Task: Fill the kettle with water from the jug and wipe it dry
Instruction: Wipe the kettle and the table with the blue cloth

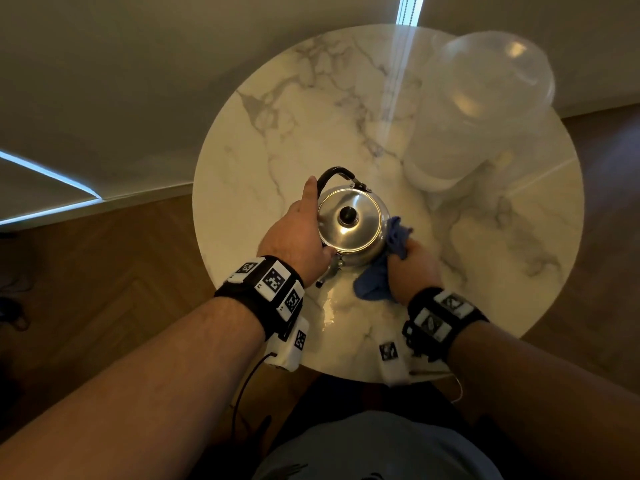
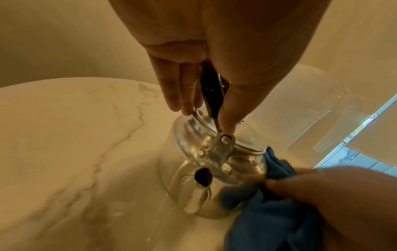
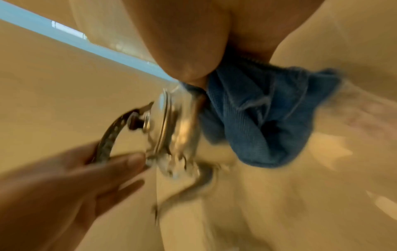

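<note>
Left hand: your left hand (image 1: 296,233) rests against the left side of the round, shiny steel kettle (image 1: 349,226); the fingers lie nearly straight, and in the left wrist view the thumb and fingertips (image 2: 228,125) touch the metal beside the folded-down black handle (image 1: 334,174).
Right hand: your right hand (image 1: 414,266) is curled round a bunched blue cloth (image 1: 377,275) and presses it to the kettle's right side.
Kettle: it stands upright on the near half of the round white marble table (image 1: 277,109), lid on, black knob (image 1: 348,213) on top, spout (image 2: 194,198) pointing toward you.
Cloth: one end is wedged against the kettle wall, the rest trails onto the tabletop near your right wrist.
Jug: the clear plastic jug (image 1: 478,109) stands at the far right of the table, well apart from the kettle; you cannot tell its water level.
Tabletop: a wet sheen (image 1: 329,306) shows just in front of the kettle.
Right wrist view: blurred, but it shows cloth on metal.
Surroundings: wooden floor (image 1: 104,282) lies to the left.
</note>
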Demonstrator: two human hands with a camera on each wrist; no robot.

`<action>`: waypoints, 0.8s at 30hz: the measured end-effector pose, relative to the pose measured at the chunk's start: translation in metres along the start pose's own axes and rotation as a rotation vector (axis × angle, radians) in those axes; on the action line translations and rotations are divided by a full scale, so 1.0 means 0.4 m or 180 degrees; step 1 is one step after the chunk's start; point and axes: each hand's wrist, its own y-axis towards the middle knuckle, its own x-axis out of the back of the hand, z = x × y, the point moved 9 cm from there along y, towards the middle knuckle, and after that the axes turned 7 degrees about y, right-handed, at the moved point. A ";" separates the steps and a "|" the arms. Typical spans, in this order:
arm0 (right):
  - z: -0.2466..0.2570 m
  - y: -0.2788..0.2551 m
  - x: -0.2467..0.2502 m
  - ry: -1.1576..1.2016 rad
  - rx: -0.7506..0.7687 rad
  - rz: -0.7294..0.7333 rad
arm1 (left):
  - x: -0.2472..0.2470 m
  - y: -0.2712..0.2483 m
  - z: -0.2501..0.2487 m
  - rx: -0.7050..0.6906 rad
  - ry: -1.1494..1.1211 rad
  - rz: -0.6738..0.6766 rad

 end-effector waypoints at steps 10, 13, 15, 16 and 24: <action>0.145 0.108 0.113 0.0572 0.0228 -0.0074 | 0.006 0.001 -0.007 -0.0014 0.0017 -0.0015; 0.170 0.101 0.110 0.0560 0.0549 0.0004 | 0.007 0.004 -0.012 -0.0062 0.0065 -0.0055; 0.154 0.080 0.118 0.0359 0.0586 0.0015 | 0.013 0.001 -0.020 -0.0147 0.0077 -0.0073; 0.140 0.069 0.125 0.0286 0.0540 0.0058 | 0.020 -0.002 -0.026 -0.0200 0.0051 -0.0094; 0.045 0.028 0.181 0.0365 0.0405 0.0368 | 0.082 0.034 -0.091 0.0218 -0.1091 0.0138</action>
